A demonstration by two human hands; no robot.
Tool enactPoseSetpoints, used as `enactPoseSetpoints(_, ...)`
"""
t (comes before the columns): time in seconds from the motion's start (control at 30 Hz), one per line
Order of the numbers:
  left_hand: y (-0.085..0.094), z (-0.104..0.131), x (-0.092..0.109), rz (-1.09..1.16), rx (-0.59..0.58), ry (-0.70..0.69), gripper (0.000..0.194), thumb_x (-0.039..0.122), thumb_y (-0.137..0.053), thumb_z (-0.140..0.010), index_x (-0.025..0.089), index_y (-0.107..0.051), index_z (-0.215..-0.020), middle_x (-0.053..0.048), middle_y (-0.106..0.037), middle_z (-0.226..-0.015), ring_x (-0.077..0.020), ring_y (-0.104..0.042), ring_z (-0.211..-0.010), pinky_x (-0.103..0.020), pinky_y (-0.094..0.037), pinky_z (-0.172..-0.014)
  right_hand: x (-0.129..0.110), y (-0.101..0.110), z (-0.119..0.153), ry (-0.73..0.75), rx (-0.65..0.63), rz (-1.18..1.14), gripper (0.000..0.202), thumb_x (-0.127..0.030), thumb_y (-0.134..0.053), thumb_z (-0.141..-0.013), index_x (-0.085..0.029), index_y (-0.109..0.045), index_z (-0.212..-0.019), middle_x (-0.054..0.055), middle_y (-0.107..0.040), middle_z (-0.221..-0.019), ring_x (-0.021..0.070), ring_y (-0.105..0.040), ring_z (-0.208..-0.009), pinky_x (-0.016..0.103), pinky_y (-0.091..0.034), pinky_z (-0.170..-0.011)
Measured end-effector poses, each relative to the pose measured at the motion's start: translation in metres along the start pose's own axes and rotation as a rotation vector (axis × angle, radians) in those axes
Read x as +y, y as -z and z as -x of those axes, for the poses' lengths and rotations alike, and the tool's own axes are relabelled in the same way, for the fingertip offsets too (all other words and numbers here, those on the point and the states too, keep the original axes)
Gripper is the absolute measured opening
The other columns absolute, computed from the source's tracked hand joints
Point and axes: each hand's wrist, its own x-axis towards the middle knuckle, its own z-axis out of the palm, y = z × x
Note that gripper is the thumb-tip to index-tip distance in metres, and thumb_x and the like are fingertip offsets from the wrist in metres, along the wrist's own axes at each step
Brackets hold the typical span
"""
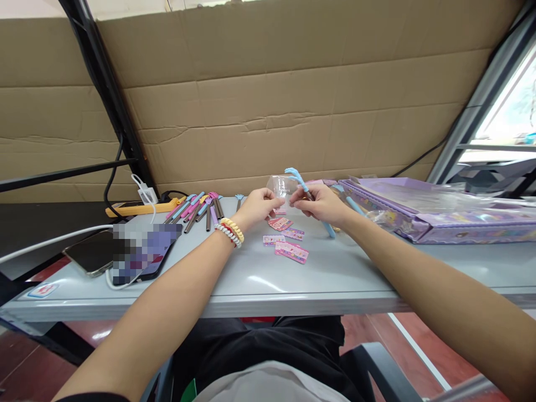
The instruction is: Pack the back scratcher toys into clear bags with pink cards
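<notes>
My right hand is closed around a light blue back scratcher with a small hand-shaped head, held at a slant above the table. Its lower end shows below my fingers. My left hand, a beaded bracelet at its wrist, pinches the edge of a clear plastic bag. The bag stands between both hands, just left of the scratcher's head. Under the hands lie several small pink and purple printed cards. Left of my left hand is a loose pile of back scratchers in pink, purple and blue with metal shafts.
A purple printed box with clear plastic on it stands at the right. Two phones, one dark and one with a lit screen, lie at the left by a white cable. Behind the grey table rises a cardboard wall.
</notes>
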Motion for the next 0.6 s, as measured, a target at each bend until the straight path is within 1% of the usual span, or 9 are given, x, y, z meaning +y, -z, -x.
enactPoseSetpoints(0.07,0.0018,0.0008,0.0024,0.068,-0.017,-0.011,0.023,0.027,-0.062,-0.075,0.017,-0.044,-0.066,0.003,-0.051,-0.061,-0.0079,-0.053,-0.053,-0.020,-0.042,-0.048,0.0012,-0.0002,-0.0002,0.017,-0.016,0.015,0.011,-0.021,-0.060,-0.069,-0.014,-0.064,-0.077,-0.003,-0.049,-0.051,0.0073,-0.042,-0.044,0.023,-0.030,-0.042)
enactPoseSetpoints(0.17,0.0023,0.0031,0.0056,0.142,-0.087,0.005,0.021,0.026,-0.063,-0.075,0.017,-0.045,-0.068,0.002,-0.054,-0.064,-0.0075,-0.053,-0.053,-0.021,-0.044,-0.050,0.0031,0.0000,-0.0010,0.041,-0.035,0.036,0.010,-0.021,-0.060,-0.069,-0.015,-0.064,-0.075,-0.004,-0.047,-0.050,0.0071,-0.040,-0.044,0.023,-0.030,-0.043)
enactPoseSetpoints(0.27,0.0006,0.0054,0.0071,0.119,-0.186,0.025,0.015,0.025,-0.060,-0.078,0.015,-0.052,-0.070,0.000,-0.057,-0.067,-0.0075,-0.054,-0.053,-0.023,-0.045,-0.051,0.0043,0.0003,-0.0019,0.054,-0.043,0.049,0.009,-0.021,-0.059,-0.069,-0.015,-0.064,-0.074,-0.004,-0.047,-0.050,0.0070,-0.039,-0.044,0.023,-0.030,-0.043)
enactPoseSetpoints(0.33,-0.0004,0.0058,0.0071,0.078,-0.222,0.038,0.016,0.024,-0.059,-0.079,0.013,-0.055,-0.068,-0.001,-0.057,-0.064,-0.0075,-0.054,-0.052,-0.023,-0.045,-0.051,0.0045,0.0002,-0.0022,0.071,-0.044,0.042,0.010,-0.021,-0.059,-0.069,-0.015,-0.063,-0.076,-0.003,-0.049,-0.053,0.0070,-0.040,-0.045,0.023,-0.031,-0.043)
enactPoseSetpoints(0.4,-0.0006,0.0051,0.0064,0.069,-0.215,0.041,0.018,0.024,-0.060,-0.079,0.012,-0.057,-0.065,-0.001,-0.056,-0.061,-0.0075,-0.053,-0.050,-0.023,-0.045,-0.051,0.0041,-0.0002,-0.0019,0.087,-0.033,0.019,0.016,-0.022,-0.060,-0.069,-0.014,-0.064,-0.082,-0.003,-0.050,-0.056,0.0071,-0.041,-0.046,0.023,-0.032,-0.044)
enactPoseSetpoints(0.5,0.0002,0.0031,0.0050,0.092,-0.168,0.048,0.020,0.027,-0.060,-0.078,0.011,-0.060,-0.065,-0.002,-0.057,-0.058,-0.0081,-0.053,-0.049,-0.023,-0.044,-0.050,0.0030,-0.0009,-0.0009,0.092,-0.031,0.005,0.024,-0.024,-0.061,-0.069,-0.014,-0.063,-0.091,-0.003,-0.051,-0.059,0.0072,-0.042,-0.046,0.023,-0.032,-0.043)
enactPoseSetpoints(0.6,0.0011,0.0013,0.0033,0.101,-0.125,0.048,0.020,0.027,-0.059,-0.077,0.011,-0.063,-0.066,-0.002,-0.058,-0.058,-0.0083,-0.053,-0.050,-0.021,-0.042,-0.047,0.0023,-0.0007,0.0001,0.075,-0.048,0.012,0.022,-0.029,-0.063,-0.071,-0.014,-0.064,-0.087,-0.003,-0.051,-0.058,0.0072,-0.042,-0.046,0.023,-0.031,-0.044)
